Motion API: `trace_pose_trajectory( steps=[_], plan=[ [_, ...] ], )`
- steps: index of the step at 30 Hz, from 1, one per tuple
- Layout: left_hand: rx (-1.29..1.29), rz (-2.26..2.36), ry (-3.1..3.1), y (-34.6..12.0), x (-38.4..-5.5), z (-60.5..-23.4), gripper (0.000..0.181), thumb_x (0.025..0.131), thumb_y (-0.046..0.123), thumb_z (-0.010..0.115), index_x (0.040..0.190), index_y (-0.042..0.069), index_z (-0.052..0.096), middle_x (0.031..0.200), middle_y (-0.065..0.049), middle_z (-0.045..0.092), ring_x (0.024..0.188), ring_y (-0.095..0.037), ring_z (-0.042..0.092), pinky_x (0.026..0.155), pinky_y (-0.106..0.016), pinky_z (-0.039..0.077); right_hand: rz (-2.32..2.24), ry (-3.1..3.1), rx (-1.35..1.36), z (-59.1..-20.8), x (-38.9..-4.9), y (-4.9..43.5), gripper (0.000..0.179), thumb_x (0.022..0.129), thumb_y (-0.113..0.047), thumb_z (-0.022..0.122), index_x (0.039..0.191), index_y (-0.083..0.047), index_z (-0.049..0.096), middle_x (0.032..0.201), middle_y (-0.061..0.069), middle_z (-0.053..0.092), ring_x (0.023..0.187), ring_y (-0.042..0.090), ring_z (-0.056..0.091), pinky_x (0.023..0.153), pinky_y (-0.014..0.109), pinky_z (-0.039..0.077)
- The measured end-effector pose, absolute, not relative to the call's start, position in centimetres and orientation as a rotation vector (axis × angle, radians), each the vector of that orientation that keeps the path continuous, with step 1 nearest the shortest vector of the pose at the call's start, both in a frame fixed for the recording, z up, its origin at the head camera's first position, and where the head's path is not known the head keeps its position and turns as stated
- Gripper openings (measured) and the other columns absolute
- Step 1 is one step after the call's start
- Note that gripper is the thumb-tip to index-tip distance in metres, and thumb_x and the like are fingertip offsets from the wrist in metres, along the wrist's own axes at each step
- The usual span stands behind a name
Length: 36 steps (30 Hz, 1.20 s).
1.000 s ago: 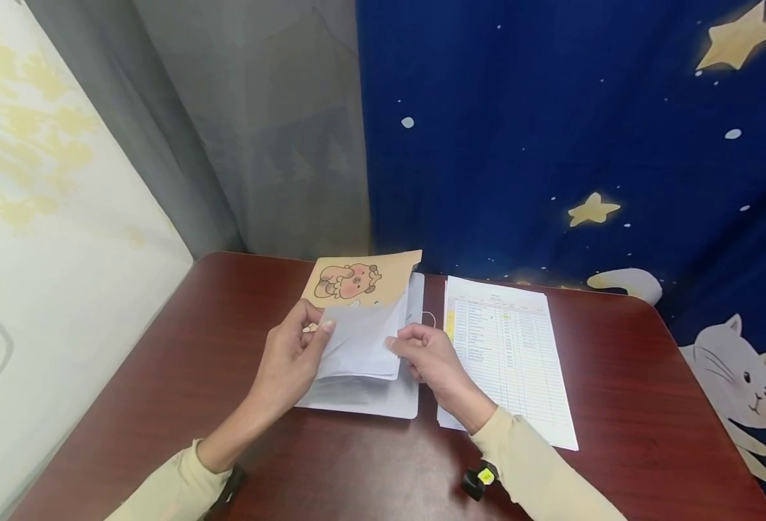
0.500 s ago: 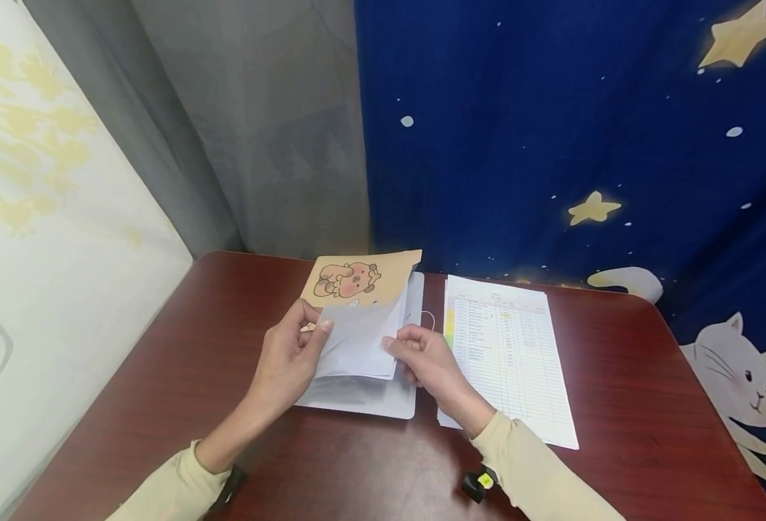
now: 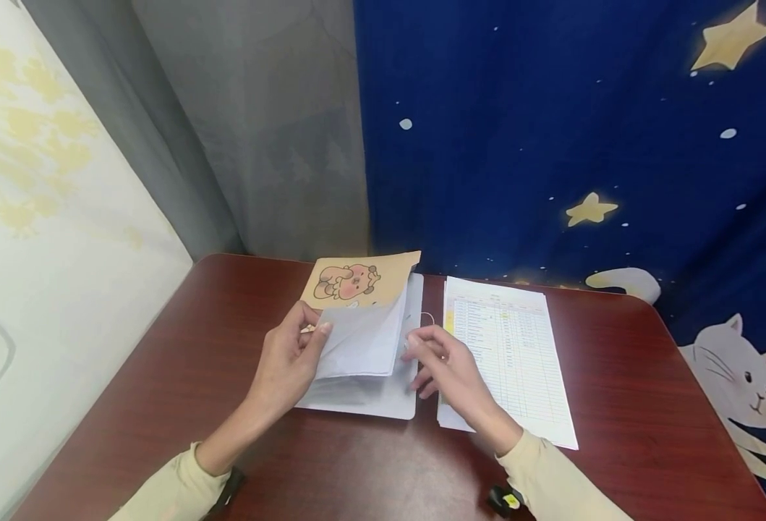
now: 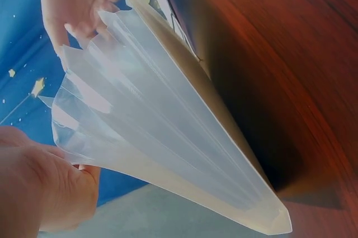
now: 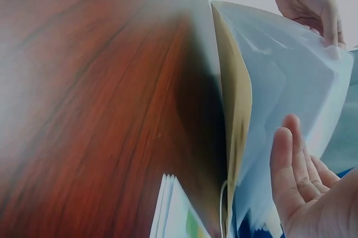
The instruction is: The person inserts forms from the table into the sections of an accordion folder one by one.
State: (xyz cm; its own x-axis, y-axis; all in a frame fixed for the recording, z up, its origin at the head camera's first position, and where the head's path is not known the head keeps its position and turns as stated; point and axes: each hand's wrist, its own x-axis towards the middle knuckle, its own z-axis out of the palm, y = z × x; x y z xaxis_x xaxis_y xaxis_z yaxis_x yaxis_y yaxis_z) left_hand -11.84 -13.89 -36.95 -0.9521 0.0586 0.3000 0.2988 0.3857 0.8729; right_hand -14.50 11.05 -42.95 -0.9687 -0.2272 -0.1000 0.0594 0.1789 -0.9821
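Observation:
An expanding file folder (image 3: 363,278) with a tan cover and a cartoon bear on it lies partly open on the table. Its translucent pleated pockets (image 4: 134,104) fan apart in the left wrist view. My left hand (image 3: 288,354) pinches the folder's raised part at its left edge, thumb on top. By the folder's right edge hovers my right hand (image 3: 450,369), fingers loosely bent and holding nothing visible. In the right wrist view that right hand (image 5: 305,193) has its fingers extended beside the pockets. Deeper pocket contents are hidden.
A stack of printed table sheets (image 3: 516,362) with coloured marks lies right of the folder. A thin white elastic loop (image 3: 429,315) sticks out from the folder's right side. The dark red table (image 3: 226,304) meets a grey curtain (image 3: 278,130) and a blue curtain (image 3: 487,145).
My right hand has let go of the pocket's right edge and drawn back to the right, its fingers loosening. My left hand keeps its pinch in the same place.

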Motion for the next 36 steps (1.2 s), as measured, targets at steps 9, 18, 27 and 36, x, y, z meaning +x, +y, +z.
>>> trace_pose_trajectory(
  steps=[9,18,27,36],
  plan=[
    [-0.291,-1.597,-2.451,-14.0,-11.7,-36.9,0.009,0.096,0.008,0.056,0.095,0.005,0.047,0.048,0.002,0.033,0.041,0.0,0.028,0.035,-0.022,0.023,-1.833,2.329,-0.164,-42.8,-12.7,15.0,0.031,0.096,-0.043,0.055,0.119,-0.023,0.059,0.115,0.015,0.068,0.083,0.035,0.071,0.061,0.042,0.058],
    [-0.293,-1.576,-2.461,-14.4,-11.7,-36.6,0.008,0.096,0.008,0.055,0.095,0.006,0.047,0.049,0.002,0.033,0.042,-0.002,0.028,0.036,-0.023,0.024,-1.717,2.494,0.017,-43.3,-10.6,19.9,0.036,0.096,-0.044,0.054,0.122,-0.02,0.059,0.119,0.012,0.068,0.077,0.025,0.071,0.052,0.039,0.054],
    [-0.288,-1.547,-2.449,-14.5,-11.6,-36.3,0.008,0.096,0.007,0.055,0.096,0.004,0.048,0.048,0.003,0.033,0.041,0.0,0.029,0.037,-0.023,0.026,-1.359,2.724,0.265,-43.8,-8.8,23.0,0.049,0.084,-0.055,0.066,0.124,-0.029,0.059,0.085,0.006,0.074,0.057,0.021,0.062,0.053,0.029,0.051],
    [-0.284,-1.54,-2.428,-15.5,-12.5,-38.2,0.011,0.098,0.018,0.055,0.096,0.01,0.048,0.048,0.003,0.033,0.04,-0.001,0.03,0.035,-0.025,0.026,-1.078,2.772,0.365,-44.5,-8.3,26.1,0.08,0.075,-0.056,0.075,0.14,-0.02,0.043,0.117,0.015,0.057,0.062,0.015,0.059,0.051,0.027,0.047]
  ],
)
